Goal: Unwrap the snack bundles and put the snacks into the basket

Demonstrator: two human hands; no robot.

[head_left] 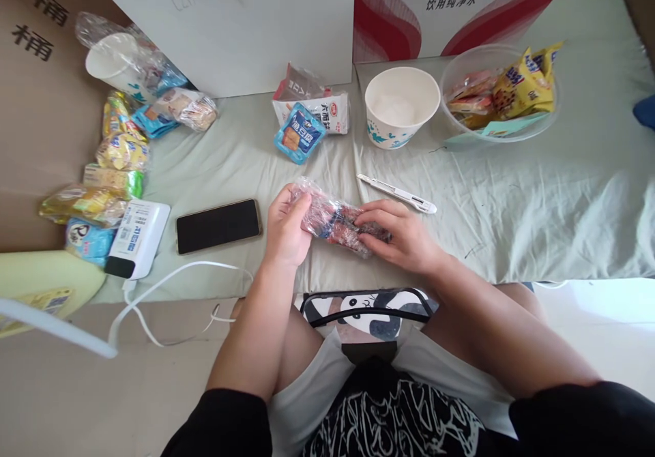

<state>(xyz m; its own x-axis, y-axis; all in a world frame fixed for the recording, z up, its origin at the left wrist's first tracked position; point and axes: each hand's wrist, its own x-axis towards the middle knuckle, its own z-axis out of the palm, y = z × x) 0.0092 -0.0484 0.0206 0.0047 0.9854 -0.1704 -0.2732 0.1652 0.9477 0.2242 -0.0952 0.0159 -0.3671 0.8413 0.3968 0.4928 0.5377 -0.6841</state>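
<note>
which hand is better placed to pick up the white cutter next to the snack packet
Right, probably. The right hand lies on the snack packet just below the cutter, which sits on the sheet beside its fingers. The left hand holds the packet's far end, with the packet between it and the cutter.

Phone [219, 226], box cutter [397, 193], paper bowl [402, 106] — snack packets [119, 150] heaped left.

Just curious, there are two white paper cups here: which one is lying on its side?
The paper cup at far left, tipped over among the snack packets. The other cup, beside the clear plastic bowl, stands upright.
</note>
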